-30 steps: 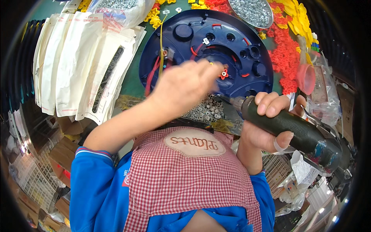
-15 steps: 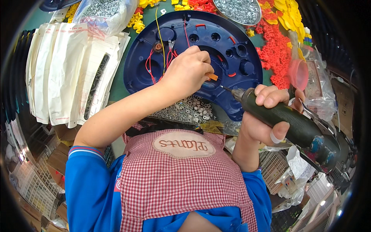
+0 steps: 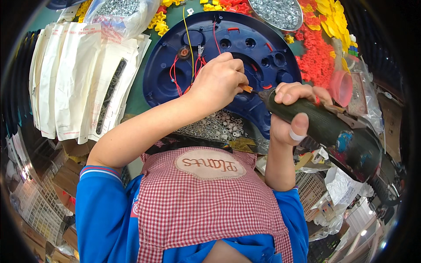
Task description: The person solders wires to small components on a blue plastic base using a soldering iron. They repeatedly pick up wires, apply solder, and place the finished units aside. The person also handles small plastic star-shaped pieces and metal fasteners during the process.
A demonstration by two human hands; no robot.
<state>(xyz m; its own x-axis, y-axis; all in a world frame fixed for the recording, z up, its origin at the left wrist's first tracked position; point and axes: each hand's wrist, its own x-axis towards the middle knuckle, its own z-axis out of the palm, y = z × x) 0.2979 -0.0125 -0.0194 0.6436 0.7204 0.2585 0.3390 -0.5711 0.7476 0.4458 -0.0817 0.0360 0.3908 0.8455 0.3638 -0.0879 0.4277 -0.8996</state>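
My left hand (image 3: pixel 220 81) is closed over the middle of a dark blue plastic housing (image 3: pixel 164 48). Its fingertips pinch a small flat orange piece (image 3: pixel 247 88). My right hand (image 3: pixel 291 107) wraps round a dark power screwdriver (image 3: pixel 324 127), held tilted with its tip down to the left. That tip meets or nearly meets the orange piece; contact cannot be made out. A pale band circles my right thumb. Red wires (image 3: pixel 173 74) and a yellow wire (image 3: pixel 188 44) run over the housing's left part, beside a round copper-coloured part (image 3: pixel 183 53).
Loose screws and washers (image 3: pixel 215 125) lie in front of the housing. Paper packets (image 3: pixel 74 79) are stacked at the left. A bag of small metal parts (image 3: pixel 120 15) and a round dish of clear pieces (image 3: pixel 278 13) stand behind. Red plastic pieces (image 3: pixel 313 61) are heaped at the right.
The screwdriver has moved left and slightly up, its tip now at the orange piece. My left hand has shifted slightly right, still pinching that piece. The housing appears slightly further right.
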